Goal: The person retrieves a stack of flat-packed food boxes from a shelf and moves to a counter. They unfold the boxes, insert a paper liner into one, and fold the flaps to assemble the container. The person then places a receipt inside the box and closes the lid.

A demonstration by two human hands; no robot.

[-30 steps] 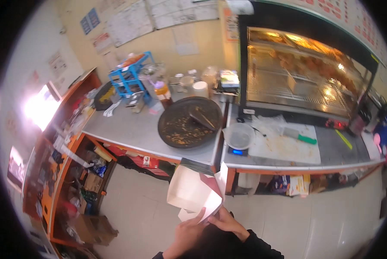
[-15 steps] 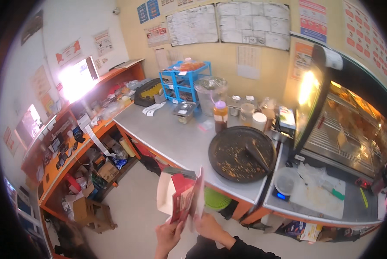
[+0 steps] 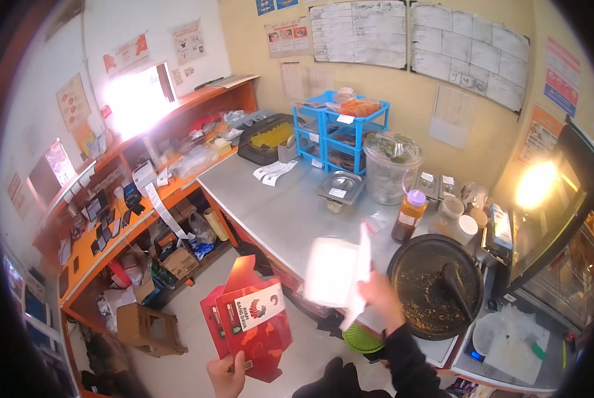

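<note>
My left hand (image 3: 227,376) is closed on the lower edge of a red cardboard food sleeve (image 3: 267,341), which stands partly unfolded with a flap up. My right hand (image 3: 381,300) grips the upright lid side of a white takeaway box (image 3: 331,272), which hangs open above the front edge of the grey counter (image 3: 244,205). Some of the right fingers are hidden behind the white panel. Just right of that hand lies a wide dark stone mortar (image 3: 416,308) with crumbs and a pestle (image 3: 457,292) in it.
Behind the box stand a sauce bottle (image 3: 409,215), a lidded metal pan (image 3: 341,190), a clear tub (image 3: 393,169) and a blue rack (image 3: 330,132). A lit glass display cabinet (image 3: 562,259) rises at right. At left are an orange desk (image 3: 91,252) and a stool (image 3: 151,328).
My hands have moved apart, separating the white box from the red sleeve. The right went up and right with the box, the left slightly left with the sleeve. The view has shifted too.
</note>
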